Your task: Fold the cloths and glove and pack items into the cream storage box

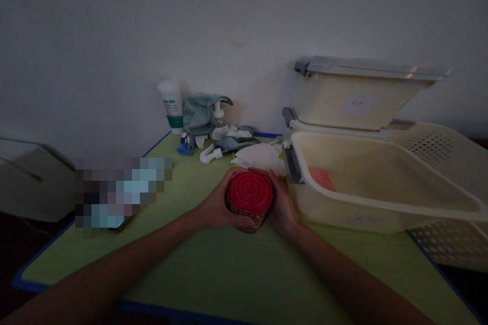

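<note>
A round red tin (249,198) with a ribbed red lid sits upright near the middle of the green table (190,274). My left hand (215,205) wraps its left side, fingers curled round the wall and thumb under the front. My right hand (281,205) clasps the right side the same way. Both hands are closed on the tin.
A clear plastic storage box (381,203) stands open at the right, its lid (366,91) raised against the wall, something pink inside. A white perforated basket (450,172) sits behind it. Bottles, a teal cloth (200,111) and a spray nozzle crowd the back corner.
</note>
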### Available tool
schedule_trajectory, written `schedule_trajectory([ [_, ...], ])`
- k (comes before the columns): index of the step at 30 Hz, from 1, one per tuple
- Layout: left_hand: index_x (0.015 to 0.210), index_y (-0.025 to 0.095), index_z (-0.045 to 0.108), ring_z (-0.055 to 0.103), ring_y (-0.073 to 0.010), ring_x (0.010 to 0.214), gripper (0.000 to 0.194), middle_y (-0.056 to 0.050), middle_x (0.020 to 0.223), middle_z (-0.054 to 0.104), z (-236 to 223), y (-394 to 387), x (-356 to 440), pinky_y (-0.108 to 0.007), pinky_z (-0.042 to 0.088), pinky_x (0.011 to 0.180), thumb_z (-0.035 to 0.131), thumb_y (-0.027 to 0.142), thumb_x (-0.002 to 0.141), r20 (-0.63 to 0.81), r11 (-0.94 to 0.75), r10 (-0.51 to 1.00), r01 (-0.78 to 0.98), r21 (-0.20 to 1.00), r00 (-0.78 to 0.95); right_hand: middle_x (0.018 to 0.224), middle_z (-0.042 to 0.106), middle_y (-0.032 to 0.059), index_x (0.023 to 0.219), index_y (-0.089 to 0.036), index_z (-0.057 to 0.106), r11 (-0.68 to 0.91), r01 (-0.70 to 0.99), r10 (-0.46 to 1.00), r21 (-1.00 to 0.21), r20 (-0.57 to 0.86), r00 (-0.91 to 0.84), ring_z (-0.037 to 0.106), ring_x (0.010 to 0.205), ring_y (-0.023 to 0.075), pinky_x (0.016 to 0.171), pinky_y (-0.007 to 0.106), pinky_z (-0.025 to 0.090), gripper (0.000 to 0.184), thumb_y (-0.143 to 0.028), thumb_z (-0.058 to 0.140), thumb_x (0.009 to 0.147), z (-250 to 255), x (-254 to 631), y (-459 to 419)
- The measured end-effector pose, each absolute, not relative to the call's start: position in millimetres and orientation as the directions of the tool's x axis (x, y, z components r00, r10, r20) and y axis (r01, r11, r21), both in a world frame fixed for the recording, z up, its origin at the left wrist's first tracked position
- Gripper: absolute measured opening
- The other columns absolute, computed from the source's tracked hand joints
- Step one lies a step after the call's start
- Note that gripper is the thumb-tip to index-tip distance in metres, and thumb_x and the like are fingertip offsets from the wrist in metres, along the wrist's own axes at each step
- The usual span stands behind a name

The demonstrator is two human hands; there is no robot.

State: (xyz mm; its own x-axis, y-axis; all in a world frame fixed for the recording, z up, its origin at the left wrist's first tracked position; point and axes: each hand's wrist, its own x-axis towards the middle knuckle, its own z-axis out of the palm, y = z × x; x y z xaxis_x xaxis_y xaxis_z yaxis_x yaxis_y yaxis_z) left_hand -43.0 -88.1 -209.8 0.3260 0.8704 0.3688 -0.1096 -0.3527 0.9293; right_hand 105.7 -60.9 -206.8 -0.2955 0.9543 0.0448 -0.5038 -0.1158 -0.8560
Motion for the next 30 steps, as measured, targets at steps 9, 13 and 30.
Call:
schedule_trajectory([
  [9, 0.11, 0.021, 0.044, 0.056, -0.0258, 0.102, 0.083, -0.007, 0.107, 0.057, -201, -84, -39, -0.04, 0.044, 0.091, 0.086, 0.041, 0.041, 0.361, -0.373, 0.904, 0.009, 0.928, 0.23, 0.086, 0.072, 0.0005, 0.076, -0.022, 0.068, -0.287, -0.546, 0.93, -0.787, -0.091, -0.357, 0.061, 0.098, 0.0218, 0.091, 0.037, 0.042, 0.029, -0.049, 0.068, 0.065, -206, 109, -54],
  [13, 0.106, 0.02, 0.05, 0.059, -0.0255, 0.096, 0.082, -0.007, 0.102, 0.059, -179, -70, -48, -0.038, 0.048, 0.085, 0.085, 0.048, 0.038, 0.458, -0.472, 0.876, 0.076, 0.878, 0.154, 0.086, 0.072, 0.0005, 0.075, -0.023, 0.066, -0.322, -0.572, 0.907, -0.755, -0.072, -0.416, 0.062, 0.093, 0.0206, 0.09, 0.037, 0.041, 0.031, -0.051, 0.07, 0.062, -211, 109, -49],
  [30, 0.091, 0.021, 0.045, 0.063, -0.0219, 0.091, 0.06, 0.003, 0.089, 0.062, -48, -14, 78, -0.032, 0.052, 0.077, 0.082, 0.032, 0.044, 0.489, -0.53, 0.805, 0.038, 0.847, 0.337, 0.083, 0.068, 0.0026, 0.077, -0.022, 0.063, -0.335, -0.544, 0.884, -0.769, -0.057, -0.465, 0.063, 0.088, 0.0199, 0.091, 0.039, 0.039, 0.044, -0.064, 0.065, 0.063, -217, 107, -52],
])
